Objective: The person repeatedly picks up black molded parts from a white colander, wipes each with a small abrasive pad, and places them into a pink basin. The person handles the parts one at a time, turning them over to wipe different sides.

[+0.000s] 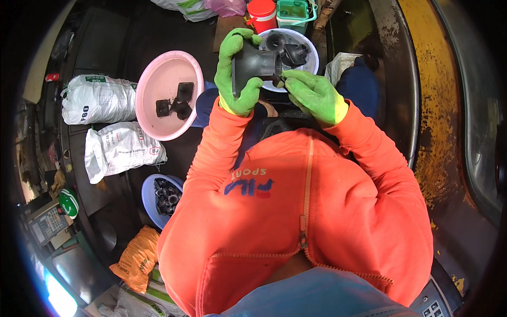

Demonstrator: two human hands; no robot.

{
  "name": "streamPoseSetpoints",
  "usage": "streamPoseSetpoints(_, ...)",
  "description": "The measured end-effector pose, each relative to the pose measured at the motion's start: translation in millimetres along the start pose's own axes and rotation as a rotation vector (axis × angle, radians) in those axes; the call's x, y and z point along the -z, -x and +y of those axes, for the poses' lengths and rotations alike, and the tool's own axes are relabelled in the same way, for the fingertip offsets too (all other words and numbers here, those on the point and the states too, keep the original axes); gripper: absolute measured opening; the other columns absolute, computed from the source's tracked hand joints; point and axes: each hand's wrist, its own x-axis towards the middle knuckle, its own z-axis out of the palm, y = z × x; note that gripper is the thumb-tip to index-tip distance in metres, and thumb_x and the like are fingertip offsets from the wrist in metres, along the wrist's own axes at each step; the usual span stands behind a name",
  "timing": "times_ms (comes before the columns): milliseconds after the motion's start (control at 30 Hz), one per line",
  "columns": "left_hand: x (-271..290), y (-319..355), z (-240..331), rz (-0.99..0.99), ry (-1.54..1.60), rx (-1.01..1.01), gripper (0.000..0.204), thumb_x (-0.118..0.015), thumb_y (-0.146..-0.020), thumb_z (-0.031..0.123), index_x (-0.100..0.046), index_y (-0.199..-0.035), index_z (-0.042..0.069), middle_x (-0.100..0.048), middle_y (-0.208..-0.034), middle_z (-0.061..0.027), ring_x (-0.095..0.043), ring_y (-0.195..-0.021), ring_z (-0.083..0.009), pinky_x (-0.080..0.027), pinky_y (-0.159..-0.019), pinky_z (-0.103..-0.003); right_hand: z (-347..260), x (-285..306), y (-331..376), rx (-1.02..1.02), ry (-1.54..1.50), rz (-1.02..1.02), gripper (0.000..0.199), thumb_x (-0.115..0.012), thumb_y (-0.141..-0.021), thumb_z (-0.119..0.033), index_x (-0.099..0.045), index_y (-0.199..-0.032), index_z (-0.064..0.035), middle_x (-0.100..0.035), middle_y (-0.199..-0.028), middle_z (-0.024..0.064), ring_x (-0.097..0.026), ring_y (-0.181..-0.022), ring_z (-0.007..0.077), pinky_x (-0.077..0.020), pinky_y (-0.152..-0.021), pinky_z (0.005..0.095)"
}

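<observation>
Left hand (238, 71), in a green glove, is wrapped firmly around a black plastic fitting (257, 64) held above a white basin (311, 53) containing more black parts. Right hand (312, 95), also gloved, has its fingertips pressed against the fitting's narrow end, fingers drawn together. Pink basin (158, 105) at left holds a few black pieces; blue basin (149, 193) below holds many.
</observation>
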Motion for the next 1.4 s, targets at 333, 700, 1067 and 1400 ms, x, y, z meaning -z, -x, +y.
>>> streamPoseSetpoints(333, 17, -13, 3, -0.189, -0.351, -0.272, 0.064, -0.071, -0.078, 0.026, -0.044, -0.136, 0.014, -0.045, -0.129, -0.0262, -0.052, -0.111, -0.0367, -0.045, -0.092, -0.045, -23, 3, 8, -0.368, -0.491, -0.254, 0.037, -0.048, -0.099, -0.032, -0.057, -0.112, 0.0003, -0.046, -0.065, -0.0029, -0.032, -0.048, 0.0051, -0.028, -0.044, 0.0213)
streamPoseSetpoints(700, -15, 4, 7, -0.133, -0.407, -0.298, 0.115, -0.075, -0.065, 0.062, -0.013, -0.152, 0.02, -0.029, -0.145, -0.0226, -0.043, -0.124, -0.0377, -0.039, -0.101, -0.048, -22, 19, -30, 0.158, 0.333, 0.01, 0.026, -0.064, -0.082, -0.011, -0.066, -0.107, -0.0051, -0.061, -0.093, 0.0039, -0.059, -0.084, 0.0161, -0.049, -0.073, 0.0274)
streamPoseSetpoints(1067, -17, 20, 21, 0.268, 0.862, 1.022, 0.097, -0.057, -0.075, 0.071, -0.037, -0.14, 0.002, -0.043, -0.139, -0.0214, -0.05, -0.12, -0.041, -0.04, -0.096, -0.065, -25, 37, -38, 0.588, 0.621, -0.061, 0.025, -0.065, -0.083, -0.008, -0.066, -0.108, -0.0083, -0.067, -0.101, 0.0073, -0.066, -0.089, 0.0181, -0.0511, -0.081, 0.0306)
streamPoseSetpoints(1400, -9, 14, 15, 0.271, 0.832, 0.96, 0.078, -0.059, -0.078, 0.044, -0.038, -0.139, 0.0, -0.051, -0.131, -0.0212, -0.053, -0.116, -0.0403, -0.046, -0.094, -0.06, -3, 45, -33, 0.851, 1.128, 0.11, 0.027, -0.062, -0.089, -0.016, -0.063, -0.116, -0.012, -0.067, -0.09, 0.0089, -0.066, -0.079, 0.0304, -0.0533, -0.066, 0.0369)
